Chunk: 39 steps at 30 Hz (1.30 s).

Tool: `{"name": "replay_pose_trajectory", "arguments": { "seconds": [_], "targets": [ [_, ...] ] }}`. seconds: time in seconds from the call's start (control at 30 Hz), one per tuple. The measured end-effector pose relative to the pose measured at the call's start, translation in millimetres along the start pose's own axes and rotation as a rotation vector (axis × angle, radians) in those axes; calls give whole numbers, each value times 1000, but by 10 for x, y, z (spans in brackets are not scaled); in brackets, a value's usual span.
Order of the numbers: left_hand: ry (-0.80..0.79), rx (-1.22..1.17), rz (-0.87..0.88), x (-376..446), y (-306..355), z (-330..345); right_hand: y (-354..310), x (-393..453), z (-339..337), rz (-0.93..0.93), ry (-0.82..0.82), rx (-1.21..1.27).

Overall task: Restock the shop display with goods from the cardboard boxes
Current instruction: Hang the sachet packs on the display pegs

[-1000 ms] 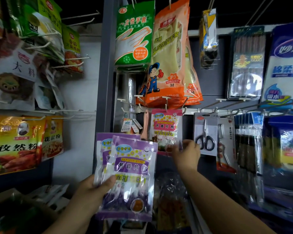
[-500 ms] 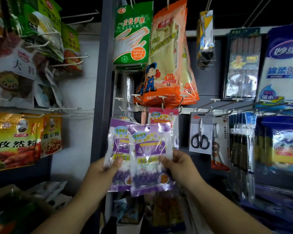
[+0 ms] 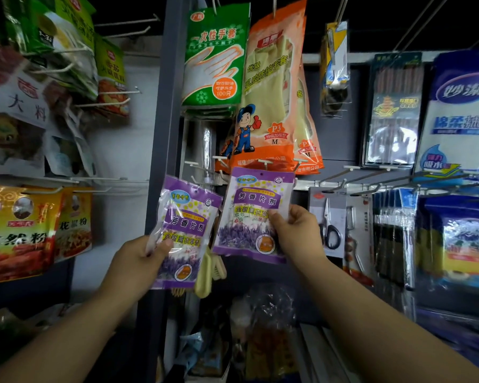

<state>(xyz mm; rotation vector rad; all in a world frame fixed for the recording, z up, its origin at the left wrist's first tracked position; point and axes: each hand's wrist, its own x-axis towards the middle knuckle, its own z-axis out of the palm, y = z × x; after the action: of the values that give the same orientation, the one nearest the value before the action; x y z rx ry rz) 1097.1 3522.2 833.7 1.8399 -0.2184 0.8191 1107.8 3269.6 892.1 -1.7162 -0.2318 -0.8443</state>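
Since half a second ago the two purple packets have come apart: they were overlapped between both hands, and now each hand has its own, the right one raised toward the hooks.

Across the right half of the frame runs the dark grey pegboard display panel, hung with goods, and a grey upright post divides it from the white wall rack at left. Largest on the panel are the orange bags of yellow rubber gloves at upper centre, with the green pack of disposable gloves just to their left. A carded pair of black-handled scissors hangs at centre right.

The right purple-and-white plastic sachet packet sits just below the orange bags, its top edge near a white hook tip — pinched at its right edge by the right hand, thumb on the front. The left purple-and-white sachet packet tilts at lower centre, gripped at its left edge by the left hand.
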Motion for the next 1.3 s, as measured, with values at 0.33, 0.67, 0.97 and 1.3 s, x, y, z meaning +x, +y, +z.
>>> {"name": "replay_pose_trajectory", "arguments": {
  "seconds": [0.33, 0.67, 0.97, 1.3],
  "targets": [
    [-15, -58, 13, 18, -68, -14, -50, 64, 17, 42, 35, 24],
    [-48, -80, 9, 8, -70, -22, -100, 82, 5, 40, 54, -40],
    [-28, -73, 3, 8, -65, -10, -167, 109, 27, 53, 54, -47],
    [-26, -55, -1, 8, -58, -7, -166, 170, 28, -87, -100, -216]
  ]
}}
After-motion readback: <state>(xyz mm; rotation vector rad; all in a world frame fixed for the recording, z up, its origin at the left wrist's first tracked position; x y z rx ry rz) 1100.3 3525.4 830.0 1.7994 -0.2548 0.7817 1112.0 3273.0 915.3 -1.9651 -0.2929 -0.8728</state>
